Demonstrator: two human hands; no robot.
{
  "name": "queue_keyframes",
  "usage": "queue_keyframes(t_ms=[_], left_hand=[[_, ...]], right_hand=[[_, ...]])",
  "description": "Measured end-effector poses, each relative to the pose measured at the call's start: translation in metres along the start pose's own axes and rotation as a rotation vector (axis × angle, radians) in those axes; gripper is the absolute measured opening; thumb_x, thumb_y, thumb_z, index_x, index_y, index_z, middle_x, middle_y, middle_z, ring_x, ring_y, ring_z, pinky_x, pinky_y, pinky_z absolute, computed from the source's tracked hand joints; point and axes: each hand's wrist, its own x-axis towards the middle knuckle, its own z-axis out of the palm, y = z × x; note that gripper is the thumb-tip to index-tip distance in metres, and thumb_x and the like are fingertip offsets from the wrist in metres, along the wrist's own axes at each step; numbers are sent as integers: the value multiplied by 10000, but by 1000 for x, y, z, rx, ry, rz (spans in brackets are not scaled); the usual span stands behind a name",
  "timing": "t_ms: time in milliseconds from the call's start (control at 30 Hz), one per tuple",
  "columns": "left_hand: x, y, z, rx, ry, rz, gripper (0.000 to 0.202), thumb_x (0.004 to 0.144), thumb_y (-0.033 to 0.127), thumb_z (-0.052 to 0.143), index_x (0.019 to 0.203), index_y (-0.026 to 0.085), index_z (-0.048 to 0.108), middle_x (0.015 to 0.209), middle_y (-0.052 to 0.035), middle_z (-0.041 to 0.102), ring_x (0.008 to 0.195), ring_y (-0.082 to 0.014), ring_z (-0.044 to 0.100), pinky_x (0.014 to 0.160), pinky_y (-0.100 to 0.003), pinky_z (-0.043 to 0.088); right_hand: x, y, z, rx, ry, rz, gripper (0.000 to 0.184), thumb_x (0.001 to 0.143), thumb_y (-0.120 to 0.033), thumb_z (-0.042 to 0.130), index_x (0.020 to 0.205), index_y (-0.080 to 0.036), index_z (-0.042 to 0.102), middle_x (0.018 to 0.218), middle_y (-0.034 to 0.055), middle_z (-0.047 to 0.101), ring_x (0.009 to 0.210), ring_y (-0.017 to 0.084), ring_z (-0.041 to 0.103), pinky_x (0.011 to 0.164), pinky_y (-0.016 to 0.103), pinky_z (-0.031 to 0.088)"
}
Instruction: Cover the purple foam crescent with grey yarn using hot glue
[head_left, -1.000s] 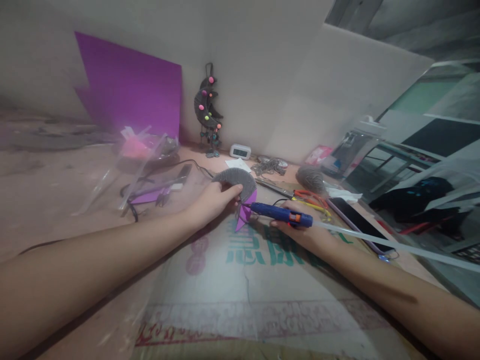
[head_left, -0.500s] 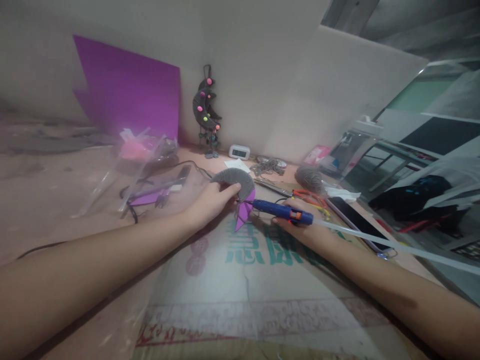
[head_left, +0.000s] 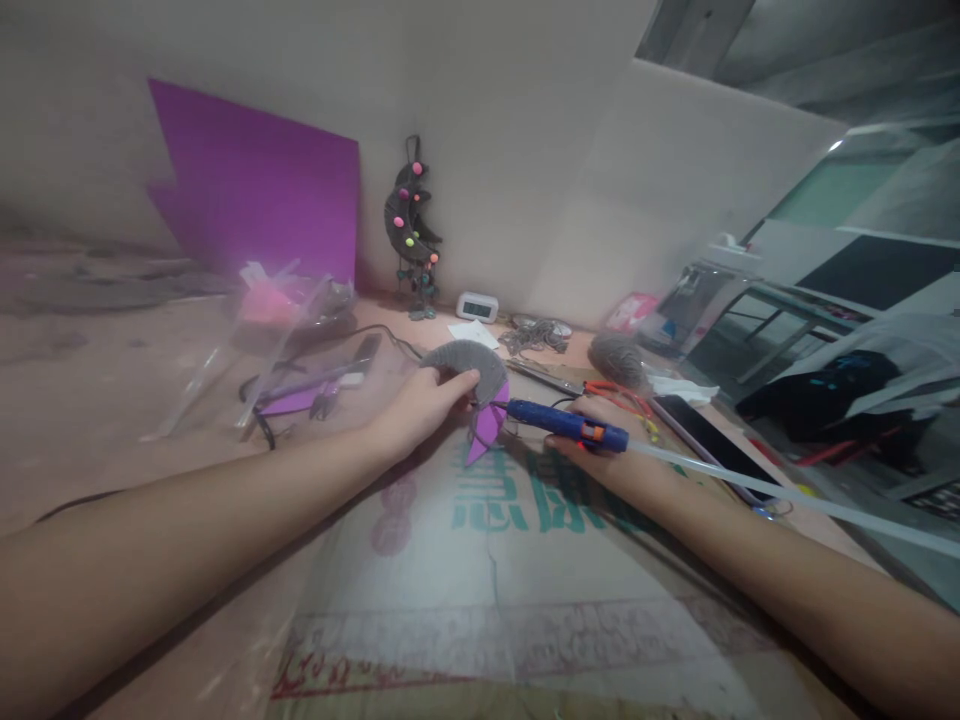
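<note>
My left hand (head_left: 442, 392) grips a crescent moon (head_left: 474, 362), mostly wound with grey yarn, its thumb lying on the wrapped part. The crescent's lower end is bare purple card (head_left: 489, 428), with a strand of yarn crossing it. In my right hand (head_left: 592, 425) is a blue hot glue gun (head_left: 559, 420), with a long clear glue stick (head_left: 720, 472) running out of its back. The gun's nozzle points left and is at the edge of the purple part; whether it touches, I cannot tell. Under both hands lies a printed sheet (head_left: 510, 590).
A finished crescent hanging (head_left: 409, 215) and purple card (head_left: 262, 190) stand against the wall. Behind the hands are a small digital clock (head_left: 478, 307) and loose yarn (head_left: 536, 335). To the right lie a yarn ball (head_left: 619, 360), orange-handled scissors (head_left: 615, 393) and a phone (head_left: 712, 445).
The purple tip has shifted very slightly left and down. Both hands keep their grips, and the glue gun stays nearly where it was. The whole view has moved a little.
</note>
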Motion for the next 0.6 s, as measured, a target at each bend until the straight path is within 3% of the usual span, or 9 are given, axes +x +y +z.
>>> queue_keyframes(t_ms=[600], left_hand=[[1, -1, 1, -76, -13, -10, 278, 799, 418, 603, 810, 148, 668, 707, -14, 653, 619, -136, 546, 636, -255, 425]], right_hand=[[1, 5, 0, -52, 65, -15, 283, 783, -494, 630, 738, -217, 595, 684, 31, 628, 673, 192, 562, 631, 298, 394]])
